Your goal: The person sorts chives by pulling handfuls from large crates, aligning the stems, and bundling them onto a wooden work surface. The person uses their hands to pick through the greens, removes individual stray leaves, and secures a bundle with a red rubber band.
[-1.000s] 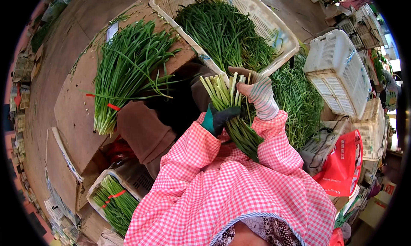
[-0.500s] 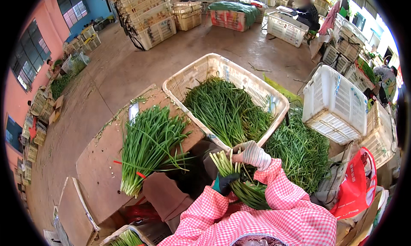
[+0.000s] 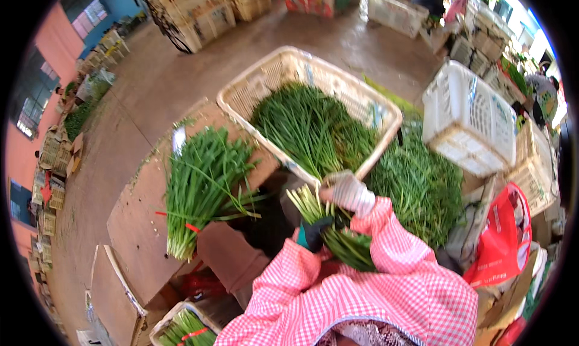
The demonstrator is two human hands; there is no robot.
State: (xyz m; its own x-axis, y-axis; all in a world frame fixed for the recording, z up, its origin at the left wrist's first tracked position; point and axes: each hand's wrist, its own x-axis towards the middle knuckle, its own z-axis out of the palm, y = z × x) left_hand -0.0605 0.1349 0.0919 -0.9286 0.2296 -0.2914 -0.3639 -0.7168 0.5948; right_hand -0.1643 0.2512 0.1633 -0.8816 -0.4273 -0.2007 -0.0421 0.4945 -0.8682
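My left hand, in a dark glove with a green cuff, is closed around a bunch of garlic chives, pale stem ends up and leaves trailing down to the right. At the stem ends, my right hand, in a whitish glove, has its fingers curled against the stalks; its fingertips are partly hidden. Just beyond my hands stands a crate with loose garlic chives in it. To the left, a large bundle of chives with a red tie lies on a brown board.
Loose greens are heaped right of the crate, near an upended white crate and a red bag. A container of tied bundles sits at lower left. Stacked crates stand farther back.
The view has tipped down, so the scene sits higher in the picture. My right hand has shifted slightly along the stem ends; my left hand keeps its hold on the bunch.
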